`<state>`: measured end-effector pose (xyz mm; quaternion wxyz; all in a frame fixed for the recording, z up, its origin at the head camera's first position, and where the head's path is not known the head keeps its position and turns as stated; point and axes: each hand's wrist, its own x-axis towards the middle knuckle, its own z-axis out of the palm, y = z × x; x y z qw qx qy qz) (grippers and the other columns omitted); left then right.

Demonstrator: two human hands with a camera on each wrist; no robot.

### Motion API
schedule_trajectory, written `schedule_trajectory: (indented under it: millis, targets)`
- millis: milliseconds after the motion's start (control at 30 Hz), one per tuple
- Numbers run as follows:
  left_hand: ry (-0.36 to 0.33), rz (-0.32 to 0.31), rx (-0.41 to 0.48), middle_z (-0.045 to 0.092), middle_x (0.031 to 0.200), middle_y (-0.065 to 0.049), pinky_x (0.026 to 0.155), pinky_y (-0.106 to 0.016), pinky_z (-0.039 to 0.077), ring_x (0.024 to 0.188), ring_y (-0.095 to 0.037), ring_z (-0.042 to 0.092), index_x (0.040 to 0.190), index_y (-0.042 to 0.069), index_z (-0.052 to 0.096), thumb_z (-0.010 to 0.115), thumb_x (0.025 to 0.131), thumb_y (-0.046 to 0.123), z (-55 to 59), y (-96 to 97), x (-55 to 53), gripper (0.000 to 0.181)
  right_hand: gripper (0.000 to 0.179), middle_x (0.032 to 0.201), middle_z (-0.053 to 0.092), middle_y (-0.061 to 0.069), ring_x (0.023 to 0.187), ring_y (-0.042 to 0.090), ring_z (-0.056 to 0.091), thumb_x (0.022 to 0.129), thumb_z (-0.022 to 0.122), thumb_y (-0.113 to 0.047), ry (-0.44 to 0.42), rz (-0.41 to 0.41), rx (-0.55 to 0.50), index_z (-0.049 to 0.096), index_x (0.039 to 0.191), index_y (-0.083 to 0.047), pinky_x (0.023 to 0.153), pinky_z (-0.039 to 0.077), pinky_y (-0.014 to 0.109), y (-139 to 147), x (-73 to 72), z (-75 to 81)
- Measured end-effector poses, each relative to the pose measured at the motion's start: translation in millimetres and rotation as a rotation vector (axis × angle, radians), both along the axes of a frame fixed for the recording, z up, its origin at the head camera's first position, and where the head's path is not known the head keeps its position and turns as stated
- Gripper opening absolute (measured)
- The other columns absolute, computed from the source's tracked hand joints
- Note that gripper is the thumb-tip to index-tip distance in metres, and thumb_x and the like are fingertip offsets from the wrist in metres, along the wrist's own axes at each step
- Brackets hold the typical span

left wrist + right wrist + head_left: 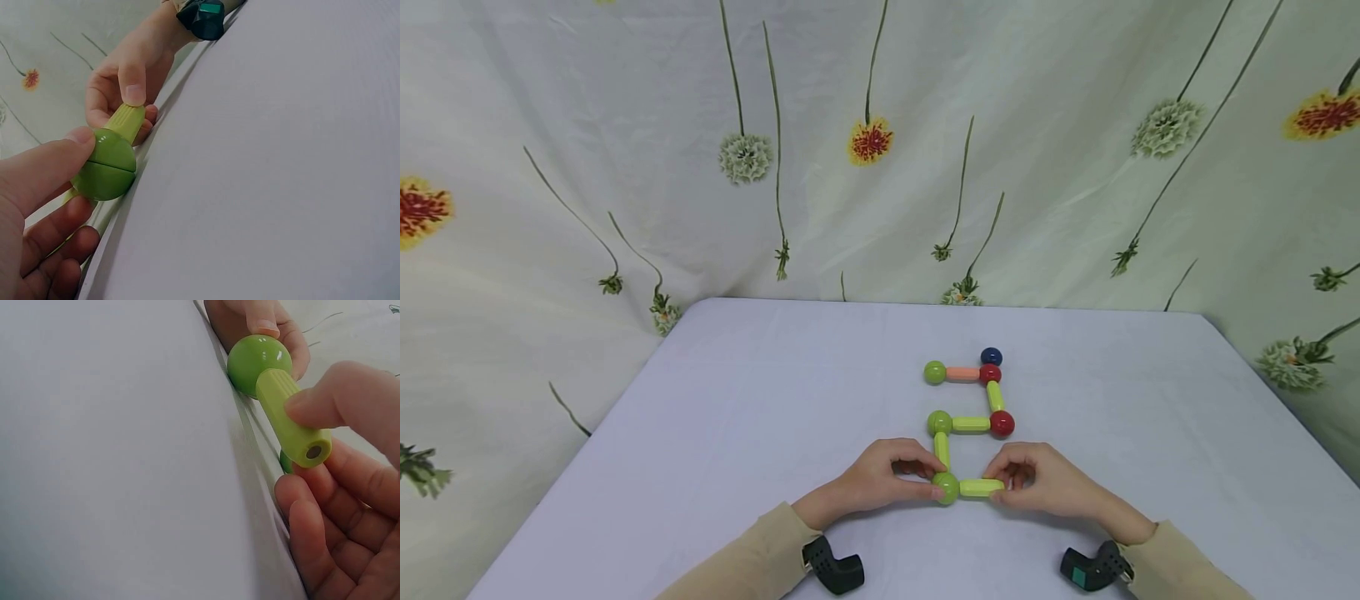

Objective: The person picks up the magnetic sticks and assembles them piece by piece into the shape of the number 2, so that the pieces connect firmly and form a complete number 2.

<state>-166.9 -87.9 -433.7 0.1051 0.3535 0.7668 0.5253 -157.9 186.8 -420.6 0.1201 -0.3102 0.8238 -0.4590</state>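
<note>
My left hand [880, 475] pinches the nearest green ball [947, 489] between thumb and fingers. Thumb and fingers of my right hand [1051, 482] grip a yellow-green magnetic stick [979, 488], which meets that ball on its right side. The stick's free end shows a round metal disc [314, 452] in the right wrist view. From the held ball, another yellow-green stick [942, 450] leads back to a second green ball [939, 422]. A further yellow-green stick [972, 424] joins that one to a red ball [1002, 423].
Farther back, a yellow-green stick [996, 396] runs to another red ball [990, 373]. A dark blue ball [992, 357] sits behind it, and an orange-pink stick [962, 373] links it to a green ball [935, 372]. A white-covered table [737, 392] lies beneath; a flowered cloth [850, 217] hangs behind.
</note>
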Motion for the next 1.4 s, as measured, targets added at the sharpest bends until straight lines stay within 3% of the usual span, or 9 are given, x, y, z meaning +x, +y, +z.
schedule_trajectory:
  millis: [733,1133,1267,1400]
  targets:
    - [0.007,-0.008,-0.002,0.066,0.096,0.008,0.082,-0.026,0.050,0.091,-0.008,0.061,0.105,0.014,0.070,0.075,0.081,0.021,-2.2,0.0,-0.1,0.026,0.018,0.076,0.059,-0.006,0.068,0.007,0.053,0.081,0.074,-0.019,-0.015,0.002,0.031,0.068,0.096,-0.012,0.059,0.047,0.022,1.2,-0.2,0.9]
    - [0.016,-0.005,-0.029,0.067,0.095,0.009,0.079,-0.026,0.050,0.090,-0.007,0.061,0.106,0.014,0.070,0.075,0.081,0.023,-0.3,-0.5,-0.3,0.027,0.026,0.081,0.061,-0.003,0.068,0.008,0.054,0.081,0.075,-0.020,-0.039,0.050,-0.007,0.066,0.102,-0.010,0.059,0.048,0.022,4.0,-4.3,1.3]
    - [0.022,-0.008,-0.026,0.067,0.095,0.009,0.079,-0.025,0.050,0.090,-0.007,0.061,0.106,0.014,0.070,0.075,0.081,0.023,-1.2,-0.9,-2.0,0.027,0.029,0.081,0.061,-0.001,0.069,0.010,0.055,0.079,0.076,-0.022,-0.032,0.020,-0.001,0.066,0.104,-0.010,0.060,0.048,0.023,5.0,-6.2,2.6]
    - [0.022,-0.013,-0.013,0.067,0.095,0.007,0.079,-0.026,0.050,0.090,-0.008,0.061,0.106,0.014,0.070,0.075,0.081,0.022,-1.1,-0.6,-1.6,0.027,0.026,0.084,0.061,0.000,0.073,0.012,0.056,0.082,0.073,-0.021,-0.001,-0.060,-0.025,0.065,0.104,-0.009,0.064,0.048,0.023,7.1,-8.6,4.1]
